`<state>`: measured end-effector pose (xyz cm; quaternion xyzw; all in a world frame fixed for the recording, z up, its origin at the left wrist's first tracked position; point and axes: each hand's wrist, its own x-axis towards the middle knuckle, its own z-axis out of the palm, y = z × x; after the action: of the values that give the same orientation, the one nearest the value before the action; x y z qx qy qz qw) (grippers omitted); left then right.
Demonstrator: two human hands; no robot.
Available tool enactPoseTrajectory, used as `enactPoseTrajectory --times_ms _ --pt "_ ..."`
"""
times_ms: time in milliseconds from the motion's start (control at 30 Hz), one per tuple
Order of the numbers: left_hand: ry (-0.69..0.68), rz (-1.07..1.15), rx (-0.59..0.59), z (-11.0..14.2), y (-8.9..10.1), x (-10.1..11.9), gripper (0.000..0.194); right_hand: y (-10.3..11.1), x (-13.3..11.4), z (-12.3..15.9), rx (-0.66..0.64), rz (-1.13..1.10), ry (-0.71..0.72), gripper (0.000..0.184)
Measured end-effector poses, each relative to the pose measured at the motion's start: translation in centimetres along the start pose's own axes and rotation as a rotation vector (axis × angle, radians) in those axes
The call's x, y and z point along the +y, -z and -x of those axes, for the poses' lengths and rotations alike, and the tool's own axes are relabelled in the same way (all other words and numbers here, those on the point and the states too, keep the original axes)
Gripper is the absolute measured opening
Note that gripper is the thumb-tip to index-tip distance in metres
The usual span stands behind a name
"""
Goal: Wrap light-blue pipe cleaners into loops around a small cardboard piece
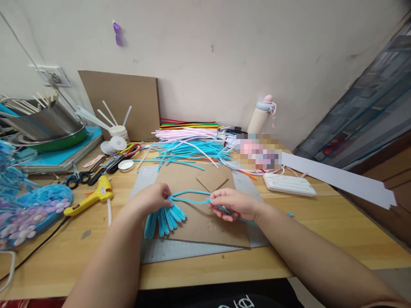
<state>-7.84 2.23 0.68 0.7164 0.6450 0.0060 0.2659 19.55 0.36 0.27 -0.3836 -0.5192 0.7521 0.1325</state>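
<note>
Blue pipe cleaners bent into a fan of loops [165, 220] hang below my left hand [156, 197], whose thumb and fingers pinch them at the top. Two blue strands [191, 196] stretch from that pinch across to my right hand [233, 204]. My right fingers are closed on the strands' far end, and a loose blue tail runs on beneath my wrist. Both hands are above a brown cardboard sheet [205, 233], which lies on a grey cutting mat [173, 252].
Bundled blue pipe cleaners [192, 149] lie behind the cardboard. At left are a yellow glue gun [104, 188], scissors [78, 176] and a blue flowered piece [38, 214]. A white power bank [289, 185], a white strip [340, 175] and a bottle [259, 117] are at right.
</note>
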Motion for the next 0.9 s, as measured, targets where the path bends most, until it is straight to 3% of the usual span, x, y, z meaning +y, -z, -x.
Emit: enactPoseTrajectory --times_ms 133,233,267,333,400,533,667,900 --pt "-0.013 -0.023 0.026 -0.2 -0.2 -0.3 0.027 0.9 -0.1 0.2 -0.015 0.069 0.018 0.022" --pt "-0.049 -0.056 0.117 0.3 -0.3 1.1 0.027 1.2 -0.1 0.2 0.009 0.151 0.034 0.025" --pt "-0.091 -0.062 0.171 0.7 -0.4 2.0 0.029 1.2 -0.1 0.2 0.026 0.18 0.039 0.024" --pt "-0.32 -0.03 0.304 1.4 -1.0 3.9 0.027 1.0 0.0 0.2 0.056 0.222 0.045 0.02" --pt "-0.467 0.106 0.259 2.1 -1.8 5.8 0.02 0.8 0.0 0.1 0.072 0.241 0.055 0.016" --pt "-0.434 0.206 0.148 2.7 -3.4 7.7 0.017 0.5 0.2 -0.1 0.083 0.191 0.097 0.02" --pt "-0.349 0.271 0.156 2.4 -4.0 7.9 0.013 0.4 0.8 -0.7 0.057 0.099 0.153 0.025" --pt "-0.39 0.303 0.191 2.2 -3.7 7.9 0.015 0.2 0.8 -0.8 0.05 -0.053 0.174 0.023"
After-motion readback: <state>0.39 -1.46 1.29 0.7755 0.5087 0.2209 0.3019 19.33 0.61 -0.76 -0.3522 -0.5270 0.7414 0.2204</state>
